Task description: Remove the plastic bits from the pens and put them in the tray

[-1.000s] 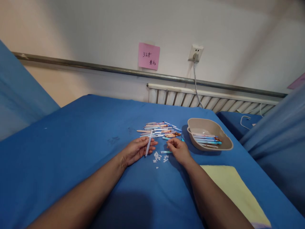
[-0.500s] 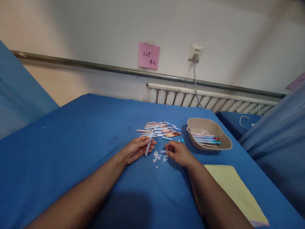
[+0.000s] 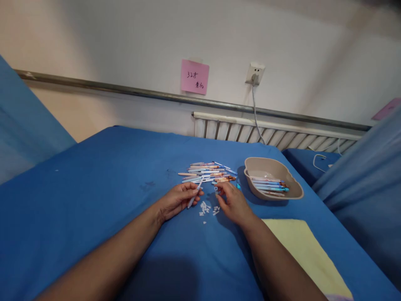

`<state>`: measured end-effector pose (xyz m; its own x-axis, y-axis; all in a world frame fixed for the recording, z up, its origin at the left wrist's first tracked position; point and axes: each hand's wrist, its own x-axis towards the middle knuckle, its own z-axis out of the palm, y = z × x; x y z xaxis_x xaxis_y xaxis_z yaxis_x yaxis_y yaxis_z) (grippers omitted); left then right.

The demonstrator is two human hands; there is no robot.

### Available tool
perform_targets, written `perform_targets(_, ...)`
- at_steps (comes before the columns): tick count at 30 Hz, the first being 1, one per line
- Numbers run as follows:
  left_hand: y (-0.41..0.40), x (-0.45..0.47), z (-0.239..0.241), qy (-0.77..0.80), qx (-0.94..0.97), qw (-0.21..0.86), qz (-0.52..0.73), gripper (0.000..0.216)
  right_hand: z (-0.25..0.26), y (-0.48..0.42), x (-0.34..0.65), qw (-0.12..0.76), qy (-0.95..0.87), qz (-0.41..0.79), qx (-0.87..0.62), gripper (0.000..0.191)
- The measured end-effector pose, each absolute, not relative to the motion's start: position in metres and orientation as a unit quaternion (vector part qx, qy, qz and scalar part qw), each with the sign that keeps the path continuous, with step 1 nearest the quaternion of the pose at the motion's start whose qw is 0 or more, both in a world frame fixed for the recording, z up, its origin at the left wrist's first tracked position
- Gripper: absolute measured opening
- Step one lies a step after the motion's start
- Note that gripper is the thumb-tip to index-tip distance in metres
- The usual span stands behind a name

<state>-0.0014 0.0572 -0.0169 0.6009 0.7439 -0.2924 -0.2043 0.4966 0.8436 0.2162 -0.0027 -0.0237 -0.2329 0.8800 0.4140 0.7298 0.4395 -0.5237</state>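
My left hand (image 3: pixel 181 197) is closed round a pale grey-lavender pen (image 3: pixel 194 195), which slants with its thin end up and to the right. Between the thumb and fingers of my right hand (image 3: pixel 232 200) is a small pale pen cap or tube piece (image 3: pixel 216 190), its round open end showing. Just beyond both hands lies a loose pile of pens and pen parts (image 3: pixel 205 171). Several small white plastic bits (image 3: pixel 204 207) are scattered on the blue sheet below and between the hands.
A beige bin (image 3: pixel 272 165) holding several pens stands at the right. A folded yellow cloth (image 3: pixel 300 246) lies by my right forearm. Blue sheeting (image 3: pixel 94 188) covers the table. Behind are a radiator (image 3: pixel 228 125), a metal rail (image 3: pixel 140 93) and a plugged-in cord (image 3: pixel 255 108).
My right hand has picked the small pale piece up off the sheet and turned it end-on. The pen in my left hand has tilted further to the right.
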Motion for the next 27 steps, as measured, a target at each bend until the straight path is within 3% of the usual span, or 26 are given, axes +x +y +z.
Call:
perform_targets(9, 0.058, -0.001, -0.017, 0.329, 0.414, 0.797, 0.29, 0.024, -0.023, -0.003, 0.211, 0.463, -0.724, 0.168, -0.482, 0.015)
perform_targets(12, 0.058, -0.001, -0.017, 0.327, 0.416, 0.798, 0.289, 0.023, -0.029, 0.002, 0.206, 0.545, -0.611, 0.322, -0.475, 0.01)
perform_targets(15, 0.058, -0.002, -0.018, 0.327, 0.419, 0.796, 0.291, 0.022, -0.03, 0.005, 0.204, 0.603, -0.461, 0.503, -0.414, 0.016)
perform_targets(19, 0.058, -0.002, -0.019, 0.329, 0.421, 0.794, 0.29, 0.022, -0.026, 0.005, 0.208, 0.621, -0.332, 0.621, -0.344, 0.019)
perform_targets(27, 0.057, 0.0, -0.016, 0.339, 0.419, 0.792, 0.286, 0.023, -0.019, 0.002, 0.214, 0.609, -0.241, 0.704, -0.275, 0.019)
